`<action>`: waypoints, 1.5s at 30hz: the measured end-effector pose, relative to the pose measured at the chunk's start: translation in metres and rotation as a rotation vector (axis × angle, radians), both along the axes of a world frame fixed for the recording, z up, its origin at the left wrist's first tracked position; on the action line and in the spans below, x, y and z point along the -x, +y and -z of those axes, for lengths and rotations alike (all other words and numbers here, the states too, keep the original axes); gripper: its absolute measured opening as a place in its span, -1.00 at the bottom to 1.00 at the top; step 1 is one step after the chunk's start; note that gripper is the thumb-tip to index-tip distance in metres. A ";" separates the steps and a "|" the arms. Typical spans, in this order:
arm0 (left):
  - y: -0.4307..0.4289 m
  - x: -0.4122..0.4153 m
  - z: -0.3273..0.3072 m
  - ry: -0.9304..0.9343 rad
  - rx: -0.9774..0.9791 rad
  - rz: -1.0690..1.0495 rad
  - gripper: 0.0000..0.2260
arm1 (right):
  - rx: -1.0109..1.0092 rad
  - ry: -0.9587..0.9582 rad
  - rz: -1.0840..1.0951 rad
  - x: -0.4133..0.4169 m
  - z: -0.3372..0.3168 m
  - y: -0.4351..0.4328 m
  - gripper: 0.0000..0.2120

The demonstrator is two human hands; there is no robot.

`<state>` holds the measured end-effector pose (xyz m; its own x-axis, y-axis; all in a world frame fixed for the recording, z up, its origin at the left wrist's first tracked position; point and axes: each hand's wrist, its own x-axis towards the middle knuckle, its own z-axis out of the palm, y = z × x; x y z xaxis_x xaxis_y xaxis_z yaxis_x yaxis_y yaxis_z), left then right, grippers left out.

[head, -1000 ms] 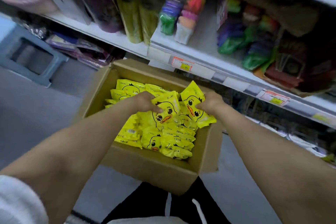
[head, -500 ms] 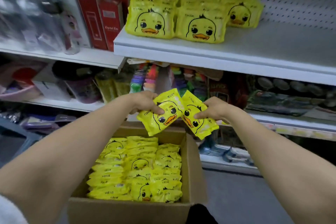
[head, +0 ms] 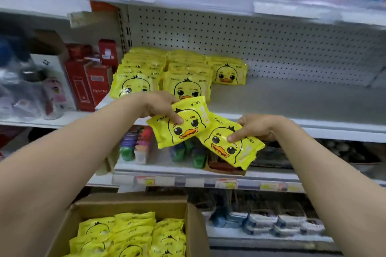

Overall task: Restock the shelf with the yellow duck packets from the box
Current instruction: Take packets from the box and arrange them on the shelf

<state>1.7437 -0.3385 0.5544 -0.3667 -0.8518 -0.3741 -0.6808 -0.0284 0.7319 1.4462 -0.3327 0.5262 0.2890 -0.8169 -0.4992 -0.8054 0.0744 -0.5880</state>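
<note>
The left hand (head: 158, 106) pinched one packet (head: 183, 125) in its fingers, duck face up. The right hand (head: 259, 127) pinched a second packet (head: 225, 148) just beside it, their corners overlapping. Both hung before the shelf (head: 292, 100), just below the stacks (head: 177, 77) standing on it. Well below the fingers, the box (head: 133, 203) held more packets (head: 133, 233) in rows.

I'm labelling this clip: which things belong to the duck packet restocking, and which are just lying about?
Job: left hand gripping left duck packet; right hand gripping right duck packet; cardboard box of spares; shelf; stacked packets on it.
Not the job: red cartons beside the stack; coloured items on the lower shelf.
</note>
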 end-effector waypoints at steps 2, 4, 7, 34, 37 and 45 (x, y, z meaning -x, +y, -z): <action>-0.014 0.011 -0.018 0.002 0.013 -0.006 -0.66 | 0.006 -0.042 0.024 0.017 -0.016 -0.011 -0.68; -0.027 0.023 -0.035 0.023 0.001 -0.009 -0.68 | -0.021 -0.094 0.038 0.034 -0.032 -0.022 -0.65; -0.049 0.039 -0.058 0.006 0.064 -0.024 -0.58 | 0.007 -0.126 0.059 0.060 -0.050 -0.038 -0.64; -0.259 0.209 -0.052 -0.632 0.402 0.136 -0.42 | 0.250 -0.209 0.374 0.212 -0.044 -0.173 -0.69; -0.273 0.203 -0.039 -0.626 0.422 0.137 -0.39 | 0.258 -0.168 0.348 0.217 -0.039 -0.182 -0.72; -0.286 0.194 -0.023 -0.552 0.551 0.147 -0.33 | 0.240 -0.215 0.312 0.206 -0.036 -0.202 -0.72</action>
